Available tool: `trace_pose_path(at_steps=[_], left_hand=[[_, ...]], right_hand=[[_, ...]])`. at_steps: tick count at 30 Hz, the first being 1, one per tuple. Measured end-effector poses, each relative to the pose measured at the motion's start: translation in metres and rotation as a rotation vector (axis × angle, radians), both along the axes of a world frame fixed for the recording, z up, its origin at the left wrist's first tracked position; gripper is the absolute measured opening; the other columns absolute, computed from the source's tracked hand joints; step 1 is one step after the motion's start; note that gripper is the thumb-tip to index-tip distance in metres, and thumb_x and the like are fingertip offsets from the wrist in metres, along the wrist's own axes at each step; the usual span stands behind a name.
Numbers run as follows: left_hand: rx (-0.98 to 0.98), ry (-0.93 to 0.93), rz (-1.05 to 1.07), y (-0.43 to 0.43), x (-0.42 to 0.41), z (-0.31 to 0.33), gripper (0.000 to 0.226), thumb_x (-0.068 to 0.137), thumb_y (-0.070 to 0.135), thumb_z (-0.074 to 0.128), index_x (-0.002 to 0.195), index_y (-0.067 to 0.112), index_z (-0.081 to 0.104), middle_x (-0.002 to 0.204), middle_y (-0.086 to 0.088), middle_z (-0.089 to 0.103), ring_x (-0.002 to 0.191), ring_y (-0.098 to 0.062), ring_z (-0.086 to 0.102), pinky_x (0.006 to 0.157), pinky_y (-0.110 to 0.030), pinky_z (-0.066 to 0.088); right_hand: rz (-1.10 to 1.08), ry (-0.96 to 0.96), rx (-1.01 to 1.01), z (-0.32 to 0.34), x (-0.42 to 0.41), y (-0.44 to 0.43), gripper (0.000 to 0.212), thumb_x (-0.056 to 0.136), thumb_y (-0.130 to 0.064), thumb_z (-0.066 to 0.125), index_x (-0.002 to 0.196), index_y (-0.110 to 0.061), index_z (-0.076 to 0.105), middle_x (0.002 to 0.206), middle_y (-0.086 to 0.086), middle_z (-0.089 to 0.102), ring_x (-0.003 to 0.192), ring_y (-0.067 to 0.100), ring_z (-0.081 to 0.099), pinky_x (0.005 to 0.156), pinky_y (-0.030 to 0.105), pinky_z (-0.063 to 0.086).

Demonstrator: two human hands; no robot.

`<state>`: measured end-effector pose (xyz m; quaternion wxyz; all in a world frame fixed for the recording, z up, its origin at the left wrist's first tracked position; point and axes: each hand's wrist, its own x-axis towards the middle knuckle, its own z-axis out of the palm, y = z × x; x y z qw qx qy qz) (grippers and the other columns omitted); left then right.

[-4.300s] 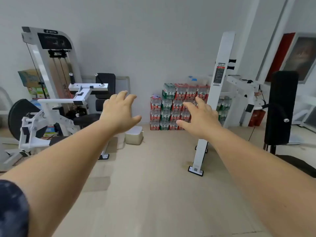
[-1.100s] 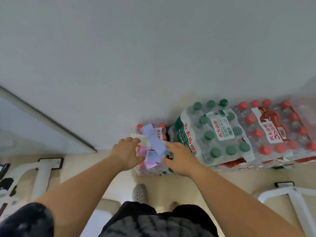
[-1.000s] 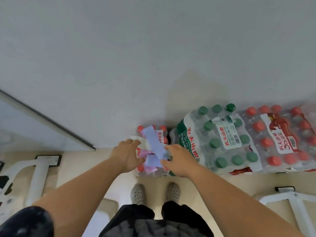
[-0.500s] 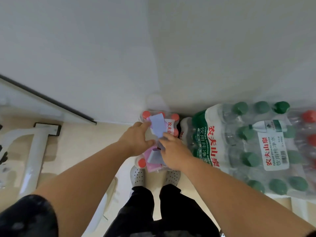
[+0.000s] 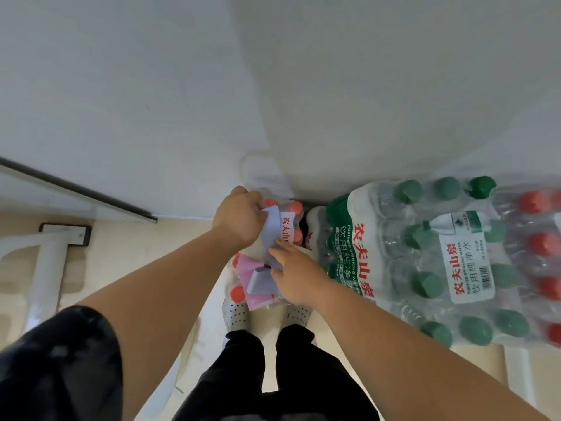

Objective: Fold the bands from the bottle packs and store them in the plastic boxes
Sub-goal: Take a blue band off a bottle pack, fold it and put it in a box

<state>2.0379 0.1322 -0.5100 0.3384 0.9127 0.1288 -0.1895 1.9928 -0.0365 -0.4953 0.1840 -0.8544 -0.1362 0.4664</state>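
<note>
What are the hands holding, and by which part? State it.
The left hand grips the upper end of a pale blue band; the right hand presses its lower part on the red-capped bottle pack.

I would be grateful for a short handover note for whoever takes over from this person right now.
Left hand: gripping the upper end of the blue band.
Right hand: fingers on the band's lower part.
Things: blue band and pink bands lie on the red-capped bottle pack; green-capped pack to the right.
Done: nothing folded or stored.
Left: fold all bands, find the plastic boxes, which are out of view.
</note>
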Motion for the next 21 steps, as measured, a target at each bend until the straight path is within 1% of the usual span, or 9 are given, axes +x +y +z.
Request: trace_pose_path(at_steps=[3, 5, 8, 10, 11, 13, 15, 18, 21], left_hand=[[-0.097, -0.053, 0.003, -0.003, -0.009, 0.017, 0.006, 0.086, 0.016, 0.066, 0.09, 0.014, 0.07, 0.094, -0.005, 0.066, 0.085, -0.025, 0.061, 0.075, -0.03, 0.047], [-0.206, -0.069, 0.009, -0.005, -0.02, 0.037, 0.008, 0.086, 0.013, 0.067, 0.079, 0.018, 0.066, 0.079, 0.001, 0.068, 0.073, -0.018, 0.06, 0.068, -0.028, 0.045], [-0.334, -0.094, -0.028, -0.005, -0.037, 0.077, 0.027, 0.085, 0.009, 0.067, 0.065, 0.025, 0.059, 0.063, 0.005, 0.057, 0.057, -0.006, 0.044, 0.06, -0.022, 0.035], [-0.415, -0.095, -0.047, -0.004, -0.048, 0.105, 0.025, 0.085, 0.008, 0.068, 0.064, 0.022, 0.063, 0.062, -0.004, 0.058, 0.056, -0.006, 0.042, 0.057, -0.021, 0.035], [-0.44, -0.089, -0.05, -0.003, -0.054, 0.119, 0.022, 0.084, 0.009, 0.069, 0.066, 0.021, 0.066, 0.062, -0.004, 0.059, 0.056, -0.006, 0.042, 0.056, -0.019, 0.035], [-0.463, -0.083, -0.06, -0.001, -0.063, 0.147, 0.017, 0.085, 0.011, 0.071, 0.07, 0.021, 0.07, 0.059, 0.006, 0.059, 0.051, -0.002, 0.042, 0.052, -0.013, 0.033], [-0.474, -0.091, -0.092, -0.001, -0.071, 0.175, 0.015, 0.085, 0.014, 0.073, 0.073, 0.021, 0.072, 0.059, 0.008, 0.063, 0.05, 0.0, 0.048, 0.051, -0.011, 0.036], [-0.566, -0.062, -0.142, -0.004, -0.075, 0.218, 0.012, 0.084, 0.006, 0.072, 0.077, 0.015, 0.074, 0.069, -0.006, 0.072, 0.058, -0.007, 0.06, 0.058, -0.019, 0.048], [-0.675, 0.007, -0.214, -0.011, -0.07, 0.254, 0.008, 0.085, 0.002, 0.072, 0.079, 0.007, 0.073, 0.068, -0.012, 0.072, 0.058, -0.017, 0.061, 0.057, -0.026, 0.051]], right_hand=[[-0.264, -0.115, 0.055, 0.021, 0.004, -0.001, 0.033, 0.102, -0.021, 0.044, 0.132, -0.01, 0.056, 0.139, 0.012, 0.056, 0.127, 0.031, 0.053, 0.105, 0.039, 0.044], [-0.417, -0.233, 0.07, 0.035, 0.005, -0.005, 0.028, 0.1, -0.025, 0.047, 0.12, -0.012, 0.062, 0.12, 0.009, 0.065, 0.11, 0.028, 0.062, 0.093, 0.04, 0.052], [-0.574, -0.255, 0.2, 0.065, 0.002, -0.007, 0.038, 0.091, -0.042, 0.051, 0.124, -0.026, 0.059, 0.122, 0.001, 0.067, 0.108, 0.021, 0.065, 0.094, 0.044, 0.055], [-0.565, -0.236, 0.277, 0.085, -0.004, -0.009, 0.039, 0.093, -0.046, 0.053, 0.129, -0.033, 0.058, 0.126, -0.006, 0.064, 0.109, 0.013, 0.062, 0.094, 0.035, 0.053], [-0.563, -0.236, 0.318, 0.098, -0.008, -0.01, 0.031, 0.096, -0.041, 0.055, 0.126, -0.035, 0.062, 0.12, -0.012, 0.064, 0.104, 0.007, 0.06, 0.089, 0.028, 0.05], [-0.593, -0.248, 0.409, 0.123, -0.019, -0.014, 0.018, 0.099, -0.027, 0.059, 0.106, -0.036, 0.073, 0.093, -0.024, 0.066, 0.082, -0.004, 0.058, 0.072, 0.016, 0.042], [-0.638, -0.25, 0.462, 0.15, -0.03, -0.019, 0.021, 0.099, -0.017, 0.06, 0.091, -0.032, 0.073, 0.07, -0.027, 0.064, 0.064, -0.007, 0.054, 0.063, 0.012, 0.037], [-0.687, -0.238, 0.566, 0.187, -0.046, -0.03, 0.019, 0.1, -0.015, 0.06, 0.086, -0.023, 0.07, 0.064, -0.02, 0.062, 0.059, -0.003, 0.05, 0.062, 0.015, 0.039], [-0.719, -0.224, 0.645, 0.213, -0.059, -0.043, 0.017, 0.099, -0.02, 0.061, 0.103, -0.006, 0.07, 0.088, 0.012, 0.072, 0.074, 0.016, 0.059, 0.071, 0.035, 0.049]])
